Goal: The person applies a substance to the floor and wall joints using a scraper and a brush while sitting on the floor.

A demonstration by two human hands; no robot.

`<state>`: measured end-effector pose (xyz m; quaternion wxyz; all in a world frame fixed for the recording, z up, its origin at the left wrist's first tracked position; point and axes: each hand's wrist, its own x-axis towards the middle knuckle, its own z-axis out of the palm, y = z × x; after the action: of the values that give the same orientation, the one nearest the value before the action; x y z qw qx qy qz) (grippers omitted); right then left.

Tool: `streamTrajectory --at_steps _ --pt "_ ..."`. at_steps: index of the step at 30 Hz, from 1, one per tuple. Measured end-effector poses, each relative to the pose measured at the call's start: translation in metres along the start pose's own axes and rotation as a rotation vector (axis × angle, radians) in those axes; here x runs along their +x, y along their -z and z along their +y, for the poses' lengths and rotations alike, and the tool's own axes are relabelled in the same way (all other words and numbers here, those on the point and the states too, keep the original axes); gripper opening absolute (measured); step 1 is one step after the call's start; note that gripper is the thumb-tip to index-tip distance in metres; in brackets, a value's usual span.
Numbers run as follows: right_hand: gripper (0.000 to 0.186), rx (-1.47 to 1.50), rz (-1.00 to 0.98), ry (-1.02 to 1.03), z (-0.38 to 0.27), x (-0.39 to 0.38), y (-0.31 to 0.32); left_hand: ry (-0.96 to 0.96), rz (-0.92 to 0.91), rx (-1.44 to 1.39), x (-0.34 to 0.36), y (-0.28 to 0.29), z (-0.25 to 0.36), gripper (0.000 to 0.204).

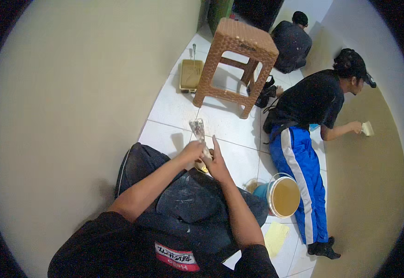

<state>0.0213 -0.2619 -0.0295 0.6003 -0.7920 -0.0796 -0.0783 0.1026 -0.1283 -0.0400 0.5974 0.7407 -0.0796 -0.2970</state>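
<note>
In front of my lap, a putty knife (197,128) points away from me, its metal blade smeared with whitish residue. My left hand (192,153) is closed beside the blade's lower end, around the upper handle. Against the pale handle my right hand (217,166) curls its fingers, with one digit stretched upward. Just below both hands shows a small yellow piece (202,167), mostly hidden, so its kind is unclear. Dark trousers (188,197) cover my bent legs beneath my forearms.
A brown woven-pattern stool (246,37) stands ahead, beside a paint tray (191,74). To my right are a paint bucket (285,198) and a yellow sheet (276,238). A co-worker (311,104) rolls the right wall; another person (292,44) crouches farther back. A beige wall (81,106) rises left.
</note>
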Motion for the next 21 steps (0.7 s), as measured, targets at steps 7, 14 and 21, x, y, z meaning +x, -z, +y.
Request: streamTrajectory --at_steps 7,14,21 --pt "0.063 -0.738 -0.084 -0.193 0.069 -0.003 0.027 -0.031 0.256 -0.245 0.019 0.096 0.034 0.032" --pt "0.052 -1.166 -0.332 -0.586 0.112 -0.007 0.018 0.017 0.425 -0.387 0.023 0.113 0.012 0.03" --pt "0.037 -0.829 -0.445 -0.333 0.107 0.036 0.017 -0.148 0.494 -0.356 0.031 0.12 0.028 0.024"
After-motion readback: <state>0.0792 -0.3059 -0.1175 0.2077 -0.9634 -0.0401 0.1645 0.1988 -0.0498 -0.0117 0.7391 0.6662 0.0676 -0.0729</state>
